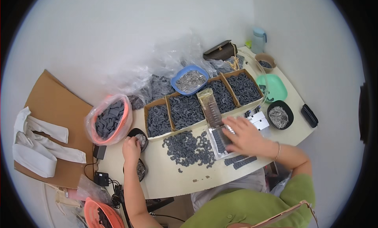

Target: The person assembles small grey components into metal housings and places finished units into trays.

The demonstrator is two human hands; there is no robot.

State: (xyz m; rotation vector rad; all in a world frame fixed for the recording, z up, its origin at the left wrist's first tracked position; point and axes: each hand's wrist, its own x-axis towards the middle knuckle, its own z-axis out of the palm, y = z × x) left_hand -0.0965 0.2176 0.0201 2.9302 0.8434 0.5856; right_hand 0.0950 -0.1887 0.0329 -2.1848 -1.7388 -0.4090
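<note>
My left hand (131,149) is at a small black bowl (144,146) of silver metal pins, its fingertips drawn together at the rim. Whatever they pinch, if anything, is hidden. A second black bowl (141,171) of pins sits just below that wrist. Over a metal fixture (218,146) my right hand (246,136) lies with fingers spread and thumb apart. A shiny metal bit shows beneath its fingers. Dark grey strips of small parts (241,162) lie at the fixture's near side. Left of it spreads a loose pile of small dark grey parts (187,149).
Behind stand cardboard boxes (158,134) of dark grey parts, with a clear container (211,108) leaning there. A blue basin (191,68), pink basket (128,121), green tray (280,86) and black pin bowl (280,114) surround them. A black case (309,115) lies by the right edge.
</note>
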